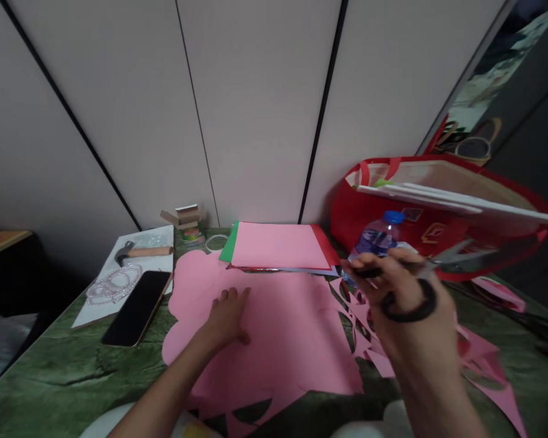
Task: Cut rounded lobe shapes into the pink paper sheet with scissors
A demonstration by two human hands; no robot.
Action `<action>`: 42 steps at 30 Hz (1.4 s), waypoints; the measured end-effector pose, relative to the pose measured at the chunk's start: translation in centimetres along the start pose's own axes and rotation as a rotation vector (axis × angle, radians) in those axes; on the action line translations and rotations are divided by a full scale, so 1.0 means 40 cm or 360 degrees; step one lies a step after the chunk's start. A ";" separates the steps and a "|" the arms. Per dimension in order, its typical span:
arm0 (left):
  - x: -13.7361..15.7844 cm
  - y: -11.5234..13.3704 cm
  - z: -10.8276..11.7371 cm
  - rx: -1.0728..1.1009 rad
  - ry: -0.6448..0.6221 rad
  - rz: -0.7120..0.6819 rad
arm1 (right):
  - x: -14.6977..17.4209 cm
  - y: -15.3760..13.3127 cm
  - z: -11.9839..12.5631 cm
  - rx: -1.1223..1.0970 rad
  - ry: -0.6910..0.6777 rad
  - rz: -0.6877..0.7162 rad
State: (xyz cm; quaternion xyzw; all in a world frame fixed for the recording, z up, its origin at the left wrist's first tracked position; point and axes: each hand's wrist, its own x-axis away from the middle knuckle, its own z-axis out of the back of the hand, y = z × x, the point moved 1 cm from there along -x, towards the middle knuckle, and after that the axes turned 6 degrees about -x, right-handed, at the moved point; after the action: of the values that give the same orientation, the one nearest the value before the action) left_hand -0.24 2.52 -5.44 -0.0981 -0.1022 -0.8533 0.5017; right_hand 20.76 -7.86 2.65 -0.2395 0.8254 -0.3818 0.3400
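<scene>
A large sheet of pink paper lies in front of me, its left side cut into rounded, scalloped edges. My left hand rests on it with the fingers spread. To the right, raised above the table, my right hand holds scissors by their dark handles; the blades point off to the right and are blurred. Below and beside that hand lie pink paper scraps with curved cut-outs. Behind the sheet is a stack of coloured paper, pink on top, with green and red edges showing.
A bottle with a blue cap stands before a red bag at the right. On the left, a hammer and beaded strands lie on a white board, beside a phone. A small open box stands behind.
</scene>
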 end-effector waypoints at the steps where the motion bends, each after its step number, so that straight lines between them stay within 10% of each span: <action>1: -0.004 -0.004 -0.002 0.0002 -0.0001 0.0006 | -0.008 0.028 -0.005 0.0073 -0.0072 -0.0055; 5: -0.018 -0.025 -0.016 0.0047 0.0018 0.0003 | -0.018 0.178 0.011 0.1136 -0.0769 -0.0359; 15: -0.020 -0.010 -0.028 0.0146 0.0059 -0.0221 | 0.016 0.308 0.066 0.1992 -0.1016 -0.0473; 20: -0.013 0.003 -0.032 0.0058 0.0018 -0.0340 | 0.024 0.320 0.060 0.2183 -0.1089 -0.0418; 29: -0.034 -0.064 0.007 0.0147 0.0287 0.0207 | 0.035 0.316 0.056 0.2196 -0.1104 -0.0295; 42: -0.036 -0.089 0.047 0.1643 0.0539 0.0041 | -0.022 0.240 0.052 0.2114 -0.1037 -0.0159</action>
State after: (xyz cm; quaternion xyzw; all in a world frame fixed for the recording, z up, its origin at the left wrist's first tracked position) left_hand -2.53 5.93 -4.28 0.2987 -0.4246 -0.6899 0.5045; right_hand 21.58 -2.54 -5.61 -0.1218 0.2662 -0.7252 0.6232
